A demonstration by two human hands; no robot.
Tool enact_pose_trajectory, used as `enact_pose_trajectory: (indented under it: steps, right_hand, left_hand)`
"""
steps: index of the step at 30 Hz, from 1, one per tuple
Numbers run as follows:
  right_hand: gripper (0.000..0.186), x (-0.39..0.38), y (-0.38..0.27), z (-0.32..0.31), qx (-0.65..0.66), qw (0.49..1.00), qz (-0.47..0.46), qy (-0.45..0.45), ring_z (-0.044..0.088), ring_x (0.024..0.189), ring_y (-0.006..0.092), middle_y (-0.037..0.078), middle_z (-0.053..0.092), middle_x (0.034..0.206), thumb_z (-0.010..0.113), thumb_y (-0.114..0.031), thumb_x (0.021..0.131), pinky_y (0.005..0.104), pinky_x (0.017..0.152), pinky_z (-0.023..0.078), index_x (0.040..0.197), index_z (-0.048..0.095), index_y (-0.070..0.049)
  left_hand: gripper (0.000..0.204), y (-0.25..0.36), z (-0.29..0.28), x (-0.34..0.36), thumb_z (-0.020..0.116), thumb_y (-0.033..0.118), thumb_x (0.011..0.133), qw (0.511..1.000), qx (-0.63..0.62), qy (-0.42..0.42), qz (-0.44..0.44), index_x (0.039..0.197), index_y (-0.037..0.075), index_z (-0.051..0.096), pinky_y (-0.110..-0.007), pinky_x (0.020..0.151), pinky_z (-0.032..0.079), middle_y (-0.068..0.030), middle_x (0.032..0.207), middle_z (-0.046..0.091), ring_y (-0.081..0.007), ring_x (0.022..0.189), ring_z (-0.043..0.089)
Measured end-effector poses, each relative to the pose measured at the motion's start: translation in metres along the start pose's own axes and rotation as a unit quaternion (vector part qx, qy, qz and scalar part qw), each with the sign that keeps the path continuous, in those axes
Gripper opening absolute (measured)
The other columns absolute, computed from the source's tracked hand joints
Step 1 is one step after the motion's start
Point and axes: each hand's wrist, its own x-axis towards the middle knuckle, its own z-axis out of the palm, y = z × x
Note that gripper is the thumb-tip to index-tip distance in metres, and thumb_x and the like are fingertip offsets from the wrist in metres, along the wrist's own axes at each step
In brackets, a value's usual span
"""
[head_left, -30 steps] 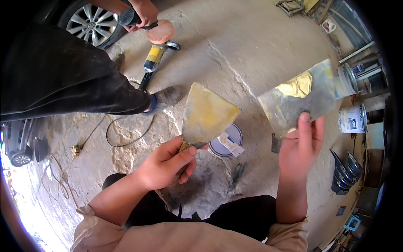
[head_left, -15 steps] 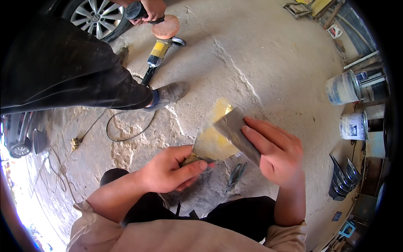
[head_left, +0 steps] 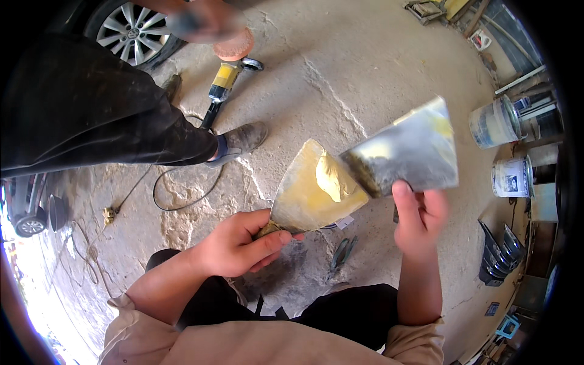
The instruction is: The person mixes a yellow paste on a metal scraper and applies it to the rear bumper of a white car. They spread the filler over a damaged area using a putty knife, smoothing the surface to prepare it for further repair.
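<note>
Left hand: My left hand (head_left: 246,243) is wrapped round the short handle of the scraper (head_left: 295,198), thumb laid along the top near the base of the blade, which likely steadies so broad a sheet.
Scraper: It fans out up and to the right over my knees, its broad face toward me, probably so that whatever sits on it stays put.
Paste: A thick yellow lump of paste (head_left: 331,177) sits on the scraper's face by its right-hand edge, the side nearest the plate.
Right hand: My right hand (head_left: 420,219) pinches the plate (head_left: 413,152) near its lower edge, thumb on the face and fingers behind, which seems to leave most of the face free.
Plate: Grey, yellow-smeared, held aslant with its left end by the scraper; blur there means I can't tell touching from just apart.
Below: A pair of pliers (head_left: 342,255) lies on the floor (head_left: 420,67) between my knees, within easy reach.
Nearby: A grinder (head_left: 222,82) rests ahead, by a co-worker's shoe (head_left: 243,140).
Right side: Two buckets (head_left: 496,121) stand along the edge, perhaps to keep the middle walkable.
</note>
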Motion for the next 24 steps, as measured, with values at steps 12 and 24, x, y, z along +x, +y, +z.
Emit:
enact_pose_trajectory:
  steps: [12, 24]
  right_hand:
    - [0.005, 0.009, 0.015, -0.004, -0.120, 0.935, 0.016, -0.332, 0.059, 0.056, 0.0253, 0.015, 0.061, 0.074, 0.067, 0.000, 0.082, 0.0336, 0.050, 0.042, 0.085, 0.064, 0.001]
    - [0.025, -0.025, 0.077, 0.009, 0.367, 0.822, 0.432, 0.048, 0.062, 0.108, 0.0196, 0.006, 0.065, 0.114, 0.055, -0.003, 0.094, 0.0327, 0.096, 0.047, 0.118, 0.060, -0.002]
  left_hand:
    - [0.024, -0.004, -0.007, 0.002, 0.050, 0.017, 0.102, 0.997, -0.020, 0.025, 0.067, 0.117, 0.000, 0.058, -0.021, 0.050, 0.037, 0.0035, 0.064, 0.049, -0.0042, 0.053, 0.046]
    - [0.019, -0.009, -0.003, -0.008, 0.046, 0.019, 0.103, 0.992, -0.083, 0.068, 0.072, 0.116, 0.004, 0.048, -0.023, 0.049, 0.036, -0.0027, 0.074, 0.051, -0.0077, 0.056, 0.045]
